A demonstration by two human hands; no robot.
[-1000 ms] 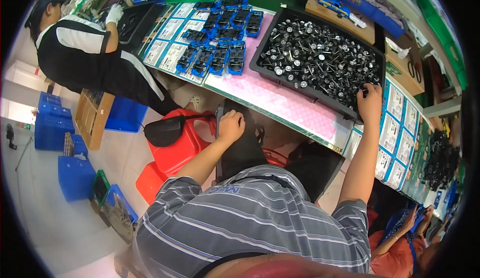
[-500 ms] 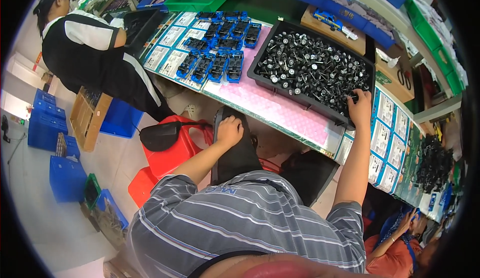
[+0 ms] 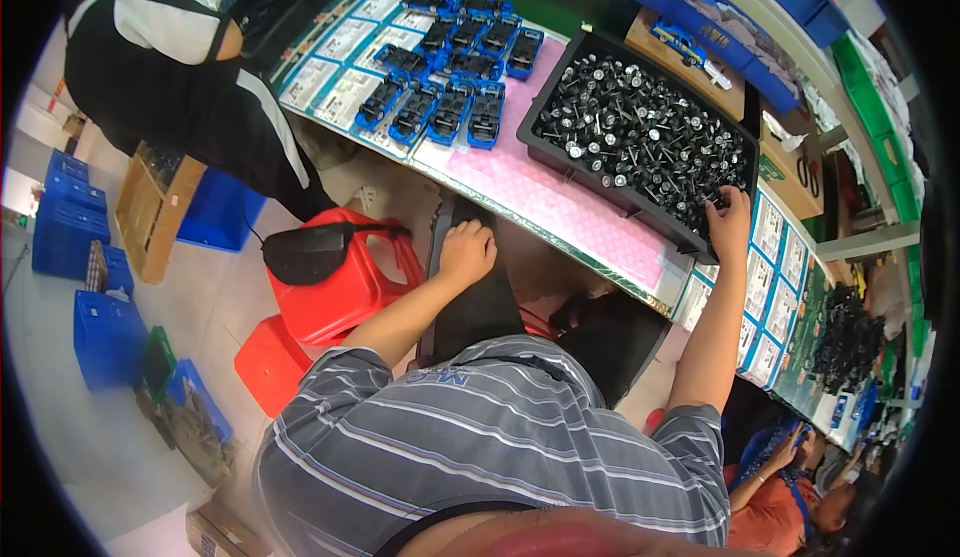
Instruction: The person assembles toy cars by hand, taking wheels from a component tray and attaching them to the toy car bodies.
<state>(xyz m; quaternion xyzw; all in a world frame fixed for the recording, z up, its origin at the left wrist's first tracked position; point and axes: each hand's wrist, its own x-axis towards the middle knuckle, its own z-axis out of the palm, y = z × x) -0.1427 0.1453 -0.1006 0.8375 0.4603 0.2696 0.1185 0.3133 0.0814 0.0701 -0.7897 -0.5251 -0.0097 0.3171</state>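
My right hand (image 3: 730, 222) reaches into the near right corner of a black tray (image 3: 610, 189) heaped with small black toy wheels on metal axles (image 3: 625, 122). Its fingers are bent in among the wheels; what lies between them is too small to make out. My left hand (image 3: 468, 253) rests on my thigh, fingers loosely spread and holding nothing. Left of the tray, several blue toy car bodies (image 3: 450, 114) lie underside up in rough rows on the table, showing black undersides.
Pink bubble sheet (image 3: 560, 212) covers part of the table. A blue toy car (image 3: 680, 43) sits on a cardboard box behind the tray. Black parts (image 3: 848, 337) are piled at the right. A co-worker (image 3: 160, 67) stands left beside red stools (image 3: 335, 277); another person (image 3: 770, 507) is lower right.
My right hand stays at the tray's near right corner, its fingers shifted slightly among the wheels. My left hand remains on my thigh. The whole view has tilted a little.
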